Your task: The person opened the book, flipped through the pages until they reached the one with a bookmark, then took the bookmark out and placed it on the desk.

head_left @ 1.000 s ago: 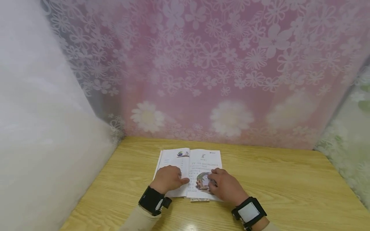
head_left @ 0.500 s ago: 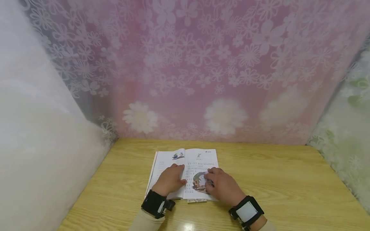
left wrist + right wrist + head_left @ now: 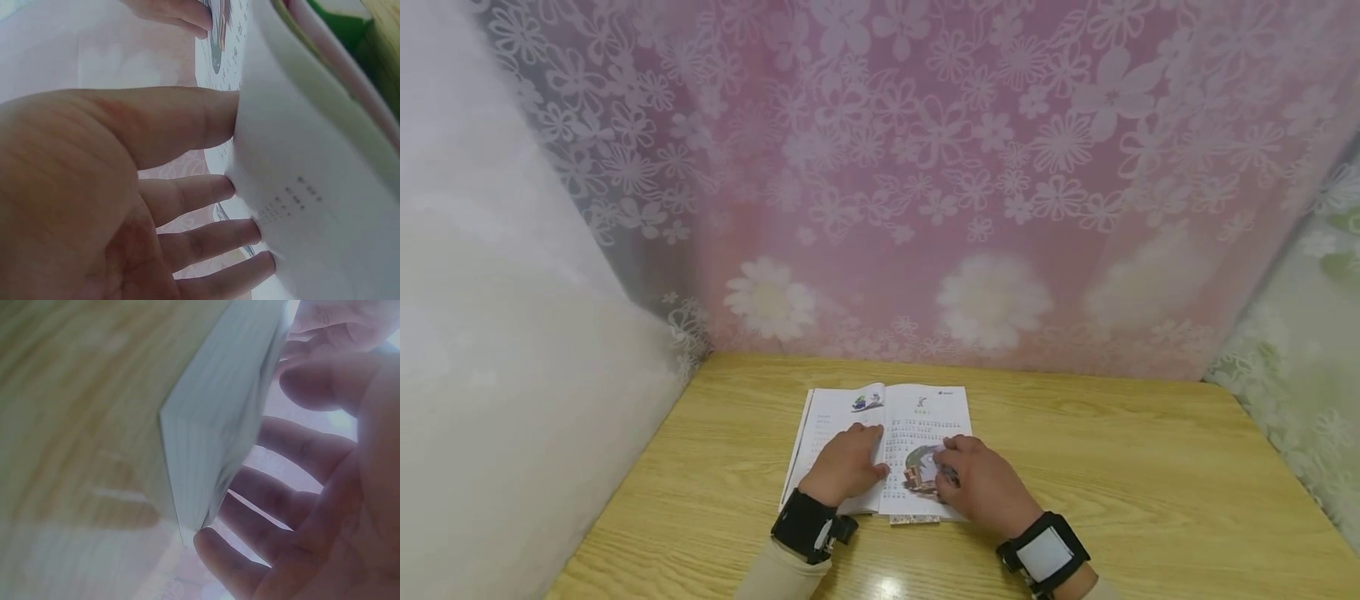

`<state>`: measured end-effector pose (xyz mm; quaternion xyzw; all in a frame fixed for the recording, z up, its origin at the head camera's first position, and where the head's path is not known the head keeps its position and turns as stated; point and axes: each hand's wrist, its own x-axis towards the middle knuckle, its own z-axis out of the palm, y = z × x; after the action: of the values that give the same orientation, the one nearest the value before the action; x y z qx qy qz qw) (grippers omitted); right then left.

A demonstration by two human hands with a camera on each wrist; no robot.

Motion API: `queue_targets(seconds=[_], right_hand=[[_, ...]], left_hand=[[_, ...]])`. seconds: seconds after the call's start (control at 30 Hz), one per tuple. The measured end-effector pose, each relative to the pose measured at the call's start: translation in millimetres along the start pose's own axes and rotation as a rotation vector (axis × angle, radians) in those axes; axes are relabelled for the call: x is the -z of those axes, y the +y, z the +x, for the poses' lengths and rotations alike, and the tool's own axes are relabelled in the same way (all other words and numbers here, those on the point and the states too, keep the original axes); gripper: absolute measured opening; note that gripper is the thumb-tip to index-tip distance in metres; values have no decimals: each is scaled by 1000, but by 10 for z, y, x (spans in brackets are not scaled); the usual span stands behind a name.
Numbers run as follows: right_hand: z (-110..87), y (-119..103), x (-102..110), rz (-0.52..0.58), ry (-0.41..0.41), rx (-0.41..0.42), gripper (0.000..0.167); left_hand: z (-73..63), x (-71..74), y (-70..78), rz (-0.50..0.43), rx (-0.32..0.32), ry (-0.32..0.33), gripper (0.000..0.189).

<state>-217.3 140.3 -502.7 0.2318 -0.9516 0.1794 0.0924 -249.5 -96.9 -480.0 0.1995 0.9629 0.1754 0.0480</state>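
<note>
An open book (image 3: 946, 414) with printed text and small coloured pictures lies on the table. My left hand (image 3: 844, 467) rests on its left page beside the centre fold. In the left wrist view, the thumb and fingertips (image 3: 220, 186) of that hand press on the white page, fingers spread. My right hand (image 3: 992, 490) lies over the lower right of the right page, partly covering a round picture (image 3: 916, 475). From the right wrist, the book's page edges (image 3: 197, 437) show as a thick block, with the right hand's relaxed fingers (image 3: 275, 494) along the page.
The wood-grain table (image 3: 1112, 467) extends to both sides of the book. A patterned strip (image 3: 914, 519) shows under the book's near edge. Behind hangs a pink flowered curtain (image 3: 880, 250), with a white sheet (image 3: 550, 333) on the left.
My left hand has slid across the left page toward the centre fold, its fingers now lying along it. The right hand stays on the right page. The head view has shifted slightly.
</note>
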Motion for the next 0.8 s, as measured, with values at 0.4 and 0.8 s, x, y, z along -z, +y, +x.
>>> queue_targets(seconds=[0.4, 0.8], right_hand=[[-34, -24, -2, -1, -26, -54, 32], [-9, -35, 12, 31, -18, -31, 30]], left_hand=[[-13, 15, 68, 38, 15, 8, 62], [-22, 9, 66, -35, 53, 28, 53]])
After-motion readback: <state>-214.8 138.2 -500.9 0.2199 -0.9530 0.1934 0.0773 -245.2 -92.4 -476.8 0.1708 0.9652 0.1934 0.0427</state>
